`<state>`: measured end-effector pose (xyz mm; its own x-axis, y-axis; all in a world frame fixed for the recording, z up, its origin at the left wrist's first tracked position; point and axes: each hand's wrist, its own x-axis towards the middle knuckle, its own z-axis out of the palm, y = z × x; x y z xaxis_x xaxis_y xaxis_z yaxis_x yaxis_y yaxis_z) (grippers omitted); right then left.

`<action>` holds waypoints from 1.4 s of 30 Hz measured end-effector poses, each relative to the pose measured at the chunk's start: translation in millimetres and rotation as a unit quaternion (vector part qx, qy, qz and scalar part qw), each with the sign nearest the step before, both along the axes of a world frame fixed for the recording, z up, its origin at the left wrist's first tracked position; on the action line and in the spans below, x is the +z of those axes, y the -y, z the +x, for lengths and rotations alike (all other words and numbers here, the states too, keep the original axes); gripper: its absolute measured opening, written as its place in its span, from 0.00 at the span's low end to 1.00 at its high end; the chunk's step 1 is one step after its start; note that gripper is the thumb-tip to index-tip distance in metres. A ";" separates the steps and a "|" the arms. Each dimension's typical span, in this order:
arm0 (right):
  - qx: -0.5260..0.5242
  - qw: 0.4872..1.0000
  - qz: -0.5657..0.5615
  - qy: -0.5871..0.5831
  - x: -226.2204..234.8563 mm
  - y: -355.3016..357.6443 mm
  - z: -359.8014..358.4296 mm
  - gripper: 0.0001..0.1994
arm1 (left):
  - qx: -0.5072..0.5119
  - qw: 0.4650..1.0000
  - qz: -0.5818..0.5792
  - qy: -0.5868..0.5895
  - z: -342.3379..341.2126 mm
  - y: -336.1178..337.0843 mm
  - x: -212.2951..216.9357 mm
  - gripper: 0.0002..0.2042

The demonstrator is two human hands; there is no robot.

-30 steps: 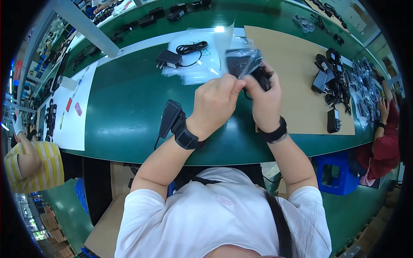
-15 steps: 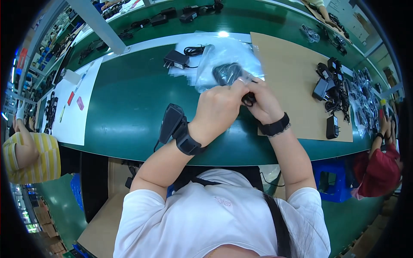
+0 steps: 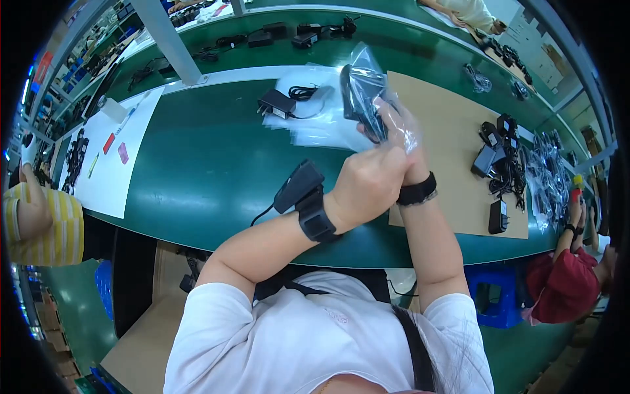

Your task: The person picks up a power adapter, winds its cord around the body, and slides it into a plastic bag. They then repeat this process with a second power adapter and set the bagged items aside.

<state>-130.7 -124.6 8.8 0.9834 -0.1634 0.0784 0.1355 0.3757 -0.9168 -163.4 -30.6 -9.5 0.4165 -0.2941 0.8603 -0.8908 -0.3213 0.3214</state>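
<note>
At the left edge of a tan cardboard sheet point(image 3: 453, 171), holding a black adapter in a clear bag point(image 3: 363, 85) with the right hand point(image 3: 401, 131) — closed around its lower part. Slightly nearer, beside the same edge of the cardboard sheet, curled narrow over the base of the right, the left hand point(image 3: 371, 182); impossible to tell, through blur and glare, whether pinching any film. Strapped at the left wrist, a black device point(image 3: 298, 186).

Left of the cardboard sheet, spread on the green bench point(image 3: 216, 144), a stack of clear bags point(image 3: 315, 136), topped with a second black adapter point(image 3: 279, 102) and coiled cable point(image 3: 303, 92). Farther left of the sheet, on white paper point(image 3: 108, 190), a pink block point(image 3: 123, 153) and a red piece point(image 3: 109, 143).

On the sheet's right side, bunched with tangled cords, more adapters point(image 3: 485, 159) — plus a lone adapter point(image 3: 499, 217) toward its near right corner. Just off its right edge, heaped and glinting, bagged cables point(image 3: 550, 174). Below that near corner, a blue stool point(image 3: 515, 303); well right of the sheet, a worker in red point(image 3: 564, 282); well left, another in yellow stripes point(image 3: 52, 223).
</note>
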 end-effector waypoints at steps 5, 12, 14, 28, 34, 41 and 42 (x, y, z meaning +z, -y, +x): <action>-0.105 0.931 -0.313 0.153 -34.8 30.8 16.2 0.27 | 0.116 0.992 0.026 0.027 26.1 -36.5 39.5 0.20; 0.018 0.964 -0.231 0.127 -21.8 -6.9 -2.7 0.24 | -0.306 0.715 -0.256 -0.574 85.2 -58.9 6.7 0.23; -0.031 0.951 -0.270 0.145 -26.7 -20.8 -2.2 0.23 | -0.297 0.698 -0.341 -0.554 72.6 -49.0 -9.8 0.18; -0.036 0.724 -0.610 0.321 -50.5 -14.6 45.2 0.20 | -0.360 0.525 -0.381 -0.670 80.0 -80.0 -37.1 0.13; 0.128 0.890 -0.388 0.204 -38.5 -13.8 36.8 0.23 | -0.338 0.521 -0.436 -0.652 79.9 -84.4 -32.2 0.14; 0.065 0.996 -0.052 -0.018 -41.5 -0.4 25.1 0.36 | -0.245 0.691 -0.437 -0.522 85.3 -87.7 -28.5 0.18; 0.114 0.993 0.011 -0.031 -41.3 -8.6 20.4 0.38 | -0.257 0.682 -0.430 -0.533 81.8 -84.2 -28.8 0.19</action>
